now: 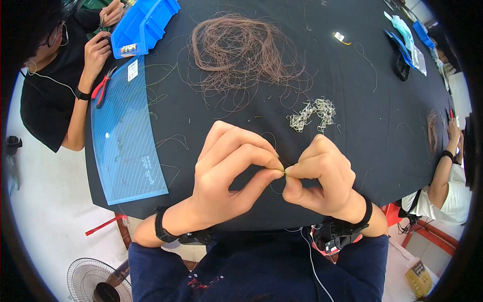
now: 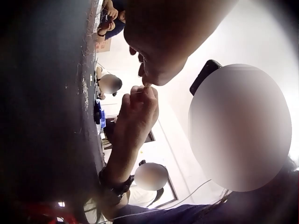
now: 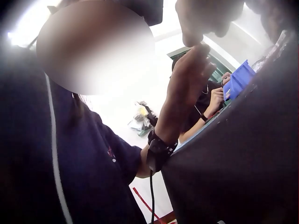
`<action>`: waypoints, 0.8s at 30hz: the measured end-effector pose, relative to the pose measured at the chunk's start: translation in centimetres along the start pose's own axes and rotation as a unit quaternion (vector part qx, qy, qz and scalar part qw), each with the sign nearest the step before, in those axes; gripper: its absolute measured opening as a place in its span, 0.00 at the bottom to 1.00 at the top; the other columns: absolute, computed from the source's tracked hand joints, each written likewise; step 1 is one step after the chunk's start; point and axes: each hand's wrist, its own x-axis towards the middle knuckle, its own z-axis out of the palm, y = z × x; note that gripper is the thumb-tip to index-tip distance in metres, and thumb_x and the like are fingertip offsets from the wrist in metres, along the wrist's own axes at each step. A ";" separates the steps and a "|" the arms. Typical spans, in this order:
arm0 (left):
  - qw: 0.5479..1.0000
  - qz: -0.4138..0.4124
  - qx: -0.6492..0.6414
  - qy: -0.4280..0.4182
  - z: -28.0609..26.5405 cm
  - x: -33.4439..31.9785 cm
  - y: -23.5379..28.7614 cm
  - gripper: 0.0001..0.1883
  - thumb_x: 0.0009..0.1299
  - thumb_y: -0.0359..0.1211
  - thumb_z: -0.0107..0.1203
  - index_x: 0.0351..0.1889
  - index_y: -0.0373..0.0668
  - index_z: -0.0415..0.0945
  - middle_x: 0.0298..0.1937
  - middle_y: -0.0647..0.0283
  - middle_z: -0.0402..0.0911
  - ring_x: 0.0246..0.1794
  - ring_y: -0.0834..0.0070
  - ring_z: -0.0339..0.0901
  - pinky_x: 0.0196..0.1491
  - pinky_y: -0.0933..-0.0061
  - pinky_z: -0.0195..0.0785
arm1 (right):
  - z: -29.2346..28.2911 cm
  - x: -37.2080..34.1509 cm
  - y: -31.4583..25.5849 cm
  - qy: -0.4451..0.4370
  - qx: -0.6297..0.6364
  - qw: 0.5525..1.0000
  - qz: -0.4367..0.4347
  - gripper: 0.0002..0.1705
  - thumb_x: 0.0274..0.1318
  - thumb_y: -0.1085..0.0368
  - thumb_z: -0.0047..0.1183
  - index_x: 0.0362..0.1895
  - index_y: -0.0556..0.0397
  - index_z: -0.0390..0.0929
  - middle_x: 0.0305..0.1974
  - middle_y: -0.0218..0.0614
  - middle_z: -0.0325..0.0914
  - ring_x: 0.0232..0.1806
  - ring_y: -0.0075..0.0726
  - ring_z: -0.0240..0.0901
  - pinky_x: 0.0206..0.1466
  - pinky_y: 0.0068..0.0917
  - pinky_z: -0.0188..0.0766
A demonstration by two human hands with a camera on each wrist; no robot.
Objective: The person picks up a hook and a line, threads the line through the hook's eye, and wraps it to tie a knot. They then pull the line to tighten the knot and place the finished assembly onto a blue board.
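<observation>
Over the near side of the black table, my left hand point(image 1: 226, 176) and right hand point(image 1: 324, 176) meet fingertip to fingertip. Thumb and forefinger of each pinch a thin line point(image 1: 273, 189), which loops above and below the fingertips. A tiny greenish spot shows where the fingertips meet; what it is I cannot tell. In the left wrist view, a fine strand crosses the fingers of the right hand point(image 2: 138, 112). Beyond the hands lies a heap of small silvery fish hooks point(image 1: 312, 114). Farther back spreads a big tangle of thin brown line point(image 1: 236, 48).
A translucent blue sheet point(image 1: 126, 146) with thin lines on it lies at the left, with red-handled pliers point(image 1: 103, 88) at its edge. Behind it stands a blue bin point(image 1: 143, 27). Another person point(image 1: 55, 85) works at the left; one more sits at the far right.
</observation>
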 end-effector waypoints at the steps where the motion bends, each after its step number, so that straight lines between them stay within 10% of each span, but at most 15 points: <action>1: 1.000 0.009 0.014 0.005 0.0 0.0 0.0 0.09 0.47 0.27 0.67 0.25 0.45 0.78 0.32 0.68 0.79 0.31 0.72 0.67 0.35 0.73 0.57 | -0.3 0.3 -0.3 -0.012 0.012 1.000 0.019 0.12 0.36 0.77 0.61 0.29 0.55 0.73 0.23 0.31 0.68 0.21 0.26 0.61 0.22 0.22 0.57; 5: 0.992 0.063 0.103 0.026 -0.1 -0.1 0.2 0.10 0.47 0.27 0.67 0.26 0.46 0.79 0.32 0.70 0.79 0.32 0.71 0.68 0.36 0.72 0.59 | -1.1 0.5 -0.9 -0.096 0.202 0.930 0.291 0.06 0.50 0.72 0.58 0.31 0.56 0.72 0.24 0.26 0.67 0.23 0.17 0.61 0.23 0.19 0.59; 9: 0.986 0.086 0.142 0.032 0.0 -0.2 0.1 0.11 0.46 0.27 0.68 0.27 0.47 0.79 0.33 0.70 0.78 0.33 0.70 0.68 0.37 0.72 0.61 | -2.2 0.9 0.1 -0.166 0.479 0.715 0.481 0.11 0.63 0.62 0.49 0.36 0.57 0.70 0.25 0.21 0.64 0.25 0.12 0.58 0.27 0.13 0.58; 18: 0.987 0.074 0.133 0.043 -0.2 0.1 -0.2 0.11 0.46 0.26 0.68 0.27 0.46 0.79 0.33 0.69 0.78 0.32 0.70 0.68 0.37 0.71 0.61 | -0.8 0.7 -0.1 -0.063 0.220 0.948 0.219 0.04 0.55 0.72 0.52 0.35 0.57 0.72 0.29 0.29 0.68 0.24 0.17 0.63 0.19 0.16 0.55; 24: 0.984 0.093 0.140 0.059 -0.1 0.3 -0.3 0.12 0.43 0.30 0.68 0.26 0.44 0.79 0.30 0.70 0.77 0.31 0.70 0.69 0.33 0.71 0.64 | -0.3 0.6 -0.6 -0.055 0.127 0.967 0.213 0.05 0.52 0.75 0.54 0.33 0.57 0.72 0.28 0.32 0.68 0.22 0.20 0.63 0.21 0.19 0.58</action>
